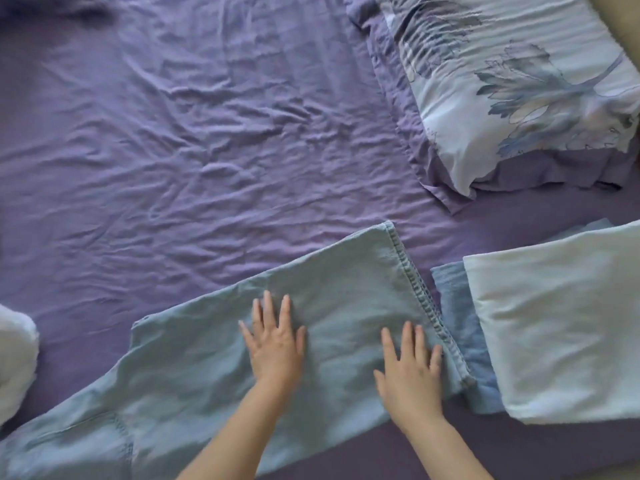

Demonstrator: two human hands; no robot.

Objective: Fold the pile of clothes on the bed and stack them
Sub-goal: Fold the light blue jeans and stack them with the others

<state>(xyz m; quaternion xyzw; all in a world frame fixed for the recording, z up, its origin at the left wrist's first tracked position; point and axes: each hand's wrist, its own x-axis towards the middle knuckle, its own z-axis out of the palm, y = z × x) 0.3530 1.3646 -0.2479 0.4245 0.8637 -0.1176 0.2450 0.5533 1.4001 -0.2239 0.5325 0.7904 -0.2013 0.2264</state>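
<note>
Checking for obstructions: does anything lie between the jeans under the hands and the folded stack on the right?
Nothing visible does. Both hands, left and right, press flat on the jeans, whose hem nearly touches the stack; only a sliver of sheet shows between.

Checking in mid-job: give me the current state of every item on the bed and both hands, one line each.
light blue jeans: spread flat on the sheet, hem toward the stack
left hand: fingers straight, pressing the jeans
right hand: fingers straight, pressing the jeans near the hem
pale folded garment: folded, top of stack
blue folded garment: folded, under the pale one
purple sheet: wrinkled
floral pillow: lying at the upper right
white item: at left edge, cut off
</note>
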